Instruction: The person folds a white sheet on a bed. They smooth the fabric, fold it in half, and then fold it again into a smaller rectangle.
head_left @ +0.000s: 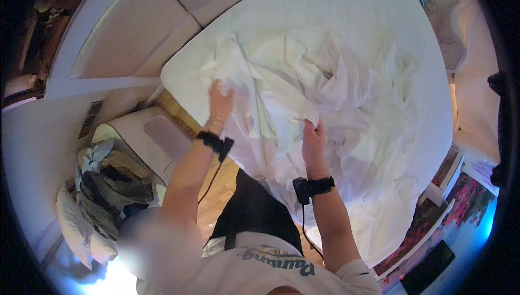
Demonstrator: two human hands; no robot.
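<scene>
A large white sheet (346,86) lies rumpled in deep folds over the white mattress (346,2). My right hand (313,134) is closed on a fold near the middle of the sheet, thumb and fingers pinching the cloth. Further left, my left hand (221,102) is closed round the sheet's left part, close to the mattress's left edge; its fingers are slightly blurred and partly hidden by cloth. From between the hands, the sheet runs down toward my body and over the near bed edge. Each wrist wears a black strap with a small device and cable.
A padded beige headboard (135,30) borders the bed at the upper left. Left of me, a pale bedside seat or cabinet (157,132) stands near piled clothes (116,195) and a pillow (73,224). Wooden floor (219,203) shows by my legs. A dark screen (428,268) is at lower right.
</scene>
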